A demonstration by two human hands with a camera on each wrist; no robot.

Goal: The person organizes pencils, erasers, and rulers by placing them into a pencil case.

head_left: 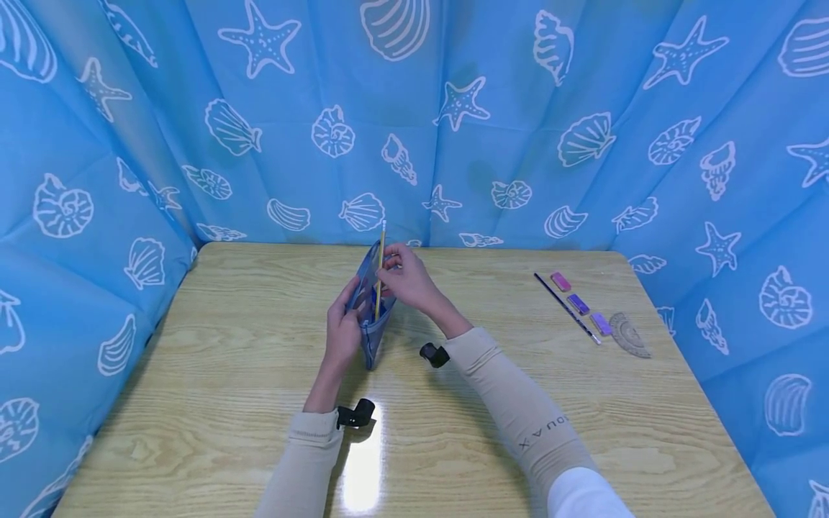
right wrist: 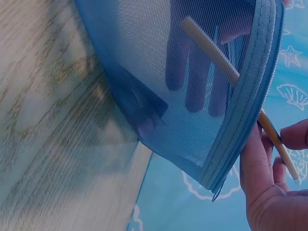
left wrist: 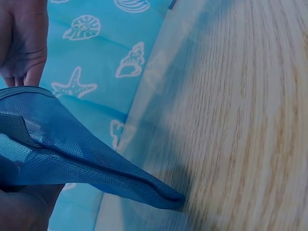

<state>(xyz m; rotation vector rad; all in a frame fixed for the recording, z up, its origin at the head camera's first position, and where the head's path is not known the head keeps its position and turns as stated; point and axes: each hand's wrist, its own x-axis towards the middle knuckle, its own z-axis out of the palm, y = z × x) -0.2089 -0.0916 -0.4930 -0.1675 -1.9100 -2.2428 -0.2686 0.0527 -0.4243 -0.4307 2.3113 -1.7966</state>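
Note:
A blue mesh zipper pouch (head_left: 373,342) stands tilted above the middle of the table, its zipped mouth parted. My left hand (head_left: 341,327) grips its left side, and the fingers show through the mesh in the right wrist view. My right hand (head_left: 412,282) pinches a yellow pencil (head_left: 380,270) between thumb and fingers at the mouth. The pencil (right wrist: 272,130) lies partly inside the pouch, its other end sticking out. Through the mesh (right wrist: 192,139), a small dark blue piece (right wrist: 147,98) is visible low in the pouch; its kind is unclear.
At the table's right lie a dark pencil (head_left: 567,309), a pink eraser (head_left: 560,281), a dark purple eraser (head_left: 578,304), a light purple eraser (head_left: 601,324) and a clear protractor (head_left: 628,335). A blue shell-print curtain (head_left: 401,108) borders the table's back and sides.

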